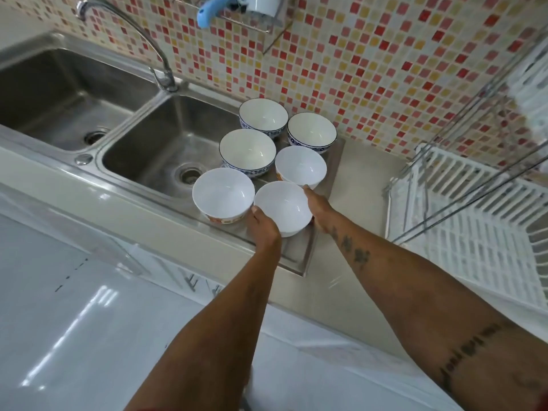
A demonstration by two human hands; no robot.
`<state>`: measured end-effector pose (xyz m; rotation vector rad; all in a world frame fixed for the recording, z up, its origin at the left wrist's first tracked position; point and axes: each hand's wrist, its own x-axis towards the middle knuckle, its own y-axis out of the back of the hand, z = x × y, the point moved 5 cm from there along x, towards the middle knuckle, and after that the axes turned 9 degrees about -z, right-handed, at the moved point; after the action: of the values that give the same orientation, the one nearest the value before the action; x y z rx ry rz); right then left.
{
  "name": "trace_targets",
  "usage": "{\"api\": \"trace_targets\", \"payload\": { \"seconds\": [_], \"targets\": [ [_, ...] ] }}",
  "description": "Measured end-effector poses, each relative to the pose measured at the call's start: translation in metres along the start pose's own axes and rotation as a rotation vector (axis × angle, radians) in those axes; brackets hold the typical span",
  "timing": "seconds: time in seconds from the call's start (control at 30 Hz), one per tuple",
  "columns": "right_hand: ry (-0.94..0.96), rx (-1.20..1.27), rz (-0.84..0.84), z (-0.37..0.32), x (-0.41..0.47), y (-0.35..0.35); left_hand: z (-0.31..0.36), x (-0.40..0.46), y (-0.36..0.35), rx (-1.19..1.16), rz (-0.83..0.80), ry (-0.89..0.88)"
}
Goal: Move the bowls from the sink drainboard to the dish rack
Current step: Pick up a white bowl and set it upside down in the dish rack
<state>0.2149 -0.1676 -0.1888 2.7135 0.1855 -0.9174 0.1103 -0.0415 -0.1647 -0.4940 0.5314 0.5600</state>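
Note:
Several white bowls stand upright on the steel drainboard (333,161) right of the sink. The nearest bowl (281,206) sits at the front, held from both sides: my left hand (264,226) grips its left wall and my right hand (318,207) grips its right wall. A second plain bowl (222,194) touches it on the left. Behind stand another white bowl (301,166) and three blue-patterned bowls (247,149), (263,115), (311,129). The white dish rack (474,232) lies to the right with nothing seen in it.
A double steel sink (166,140) with a curved tap (160,72) lies left of the bowls. Mosaic tile wall runs behind. Metal rods of the rack frame (462,137) rise above the rack. A blue handle (207,13) hangs on the wall shelf.

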Motion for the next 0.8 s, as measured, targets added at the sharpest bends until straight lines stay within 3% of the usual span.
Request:
{"api": "trace_targets", "payload": {
  "seconds": [0.17,0.27,0.47,0.63,0.8],
  "targets": [
    [-0.007,0.016,0.012,-0.006,-0.018,-0.004,0.003,-0.004,-0.004,-0.109,0.062,0.101],
    [0.069,0.019,0.131,-0.020,-0.042,0.002,0.011,-0.014,-0.010,-0.199,0.065,0.113],
    [0.404,0.072,0.297,-0.094,-0.110,0.025,0.072,-0.053,-0.037,-0.142,0.039,0.060],
    [0.869,0.123,0.499,-0.178,-0.219,0.080,0.175,-0.126,-0.106,-0.150,-0.293,-0.148],
    [1.150,0.240,0.708,-0.208,-0.314,0.152,0.220,-0.218,-0.174,-0.050,-0.659,-0.294]
  ]
}}
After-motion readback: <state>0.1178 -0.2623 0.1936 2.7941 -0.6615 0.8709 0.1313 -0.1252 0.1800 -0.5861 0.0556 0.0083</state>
